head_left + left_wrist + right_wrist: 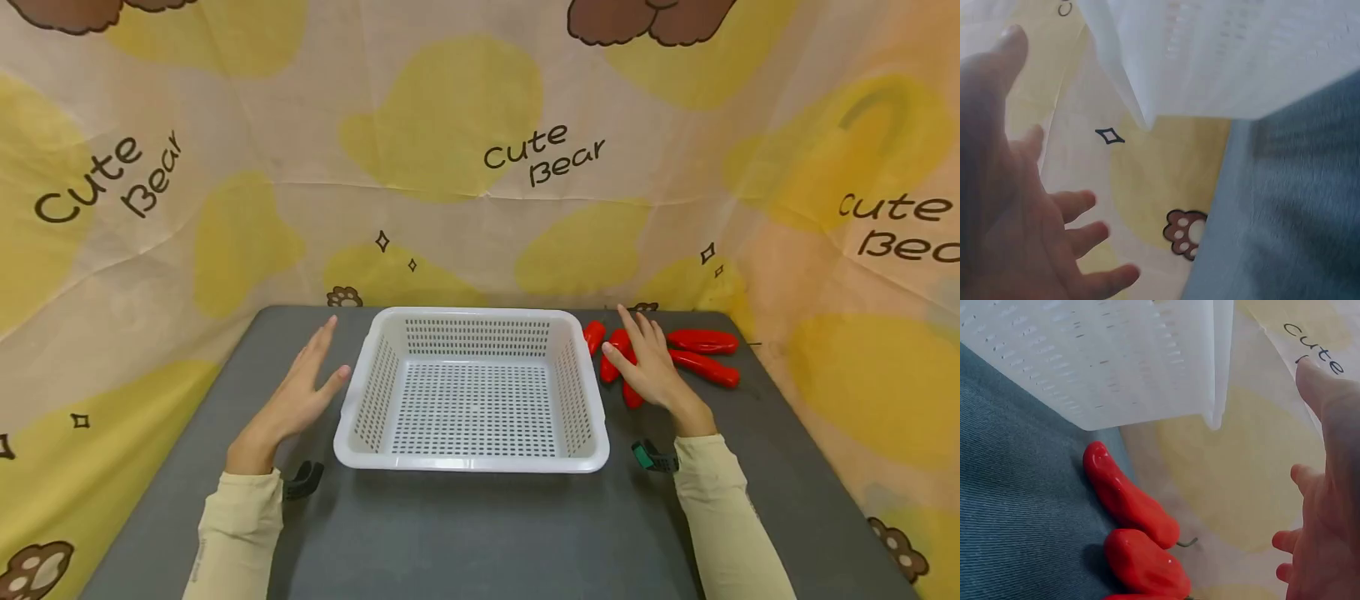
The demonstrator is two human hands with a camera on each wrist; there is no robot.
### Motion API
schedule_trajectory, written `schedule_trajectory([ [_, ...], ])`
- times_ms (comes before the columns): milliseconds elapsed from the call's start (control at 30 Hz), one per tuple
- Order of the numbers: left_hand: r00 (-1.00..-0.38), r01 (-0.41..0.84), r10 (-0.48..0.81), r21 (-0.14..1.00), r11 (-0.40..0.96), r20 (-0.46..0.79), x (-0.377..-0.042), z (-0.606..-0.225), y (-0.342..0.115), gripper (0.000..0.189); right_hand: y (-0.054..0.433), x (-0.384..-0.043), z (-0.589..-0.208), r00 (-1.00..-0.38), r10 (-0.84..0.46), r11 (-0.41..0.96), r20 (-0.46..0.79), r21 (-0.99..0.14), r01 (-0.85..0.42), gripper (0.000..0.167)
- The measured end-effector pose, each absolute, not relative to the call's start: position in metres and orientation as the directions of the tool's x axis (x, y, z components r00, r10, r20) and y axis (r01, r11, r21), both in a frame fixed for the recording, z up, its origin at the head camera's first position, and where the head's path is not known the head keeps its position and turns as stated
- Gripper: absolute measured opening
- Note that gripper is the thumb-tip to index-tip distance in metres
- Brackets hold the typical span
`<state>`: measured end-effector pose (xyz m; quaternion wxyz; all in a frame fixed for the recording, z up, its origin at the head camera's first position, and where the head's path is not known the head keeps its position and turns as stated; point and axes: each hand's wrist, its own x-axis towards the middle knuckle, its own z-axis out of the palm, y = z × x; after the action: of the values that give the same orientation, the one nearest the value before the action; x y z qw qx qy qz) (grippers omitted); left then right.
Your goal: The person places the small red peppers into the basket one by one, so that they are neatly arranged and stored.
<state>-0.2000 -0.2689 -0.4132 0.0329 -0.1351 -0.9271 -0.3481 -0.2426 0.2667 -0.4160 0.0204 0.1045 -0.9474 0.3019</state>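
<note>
A white perforated plastic basket [472, 462] stands in the middle of the grey table, with nothing in it. My left hand [296, 400] hovers off its left side, fingers spread and apart from the rim. Off the right side my right hand [652, 371] is held above several red peppers [705, 342], its fingers extended and holding nothing; it partly hides some of them in the head view. The right wrist view has red peppers [1129, 500] lying beside the basket wall [1147, 369], one with a green stem. In the left wrist view, the basket [1210, 62] is apart from my left hand [1029, 212].
The grey table [480, 533] extends in front of the basket and to both sides. A yellow and cream cloth [450, 167] printed with lettering hangs behind and beside it. Dark straps with small devices [303, 481] are on both wrists.
</note>
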Motion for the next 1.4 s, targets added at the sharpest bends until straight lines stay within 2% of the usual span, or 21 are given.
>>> schedule_trajectory([
  [167, -0.949, 0.297, 0.275, 0.725, 0.622, 0.153, -0.204, -0.413, -0.27, 0.086, 0.266, -0.253, -0.407, -0.97, -0.222, 0.762, 0.095, -0.605, -0.233, 0.076],
  [400, -0.911, 0.326, 0.395, 0.796, 0.51, 0.12, -0.208, -0.411, -0.266, 0.074, 0.265, -0.271, -0.392, -0.946, -0.301, 0.729, 0.119, -0.611, -0.309, 0.07],
  [533, -0.891, 0.331, 0.44, 0.823, 0.462, 0.112, -0.212, -0.413, -0.268, 0.073, 0.263, -0.283, -0.39, -0.931, -0.346, 0.652, 0.113, -0.685, -0.325, 0.067],
  [700, -0.867, 0.319, 0.492, 0.852, 0.416, 0.085, -0.212, -0.42, -0.272, 0.076, 0.262, -0.293, -0.392, -0.938, -0.346, 0.59, -0.021, -0.782, -0.201, 0.07],
  [867, -0.83, 0.328, 0.551, 0.874, 0.359, 0.085, -0.214, -0.425, -0.275, 0.073, 0.265, -0.303, -0.395, -0.929, -0.347, 0.571, -0.13, -0.815, -0.099, 0.07],
  [1000, -0.808, 0.325, 0.581, 0.894, 0.308, 0.093, -0.217, -0.427, -0.276, 0.064, 0.266, -0.31, -0.399, -0.916, -0.342, 0.583, -0.21, -0.812, -0.032, 0.069],
  [1167, -0.819, 0.304, 0.57, 0.897, 0.323, 0.072, -0.218, -0.428, -0.276, 0.058, 0.266, -0.317, -0.411, -0.899, -0.341, 0.588, -0.273, -0.809, 0.023, 0.067],
  [1400, -0.831, 0.276, 0.555, 0.898, 0.342, 0.044, -0.216, -0.431, -0.277, 0.058, 0.263, -0.317, -0.421, -0.904, -0.313, 0.699, -0.29, -0.715, -0.013, 0.068],
])
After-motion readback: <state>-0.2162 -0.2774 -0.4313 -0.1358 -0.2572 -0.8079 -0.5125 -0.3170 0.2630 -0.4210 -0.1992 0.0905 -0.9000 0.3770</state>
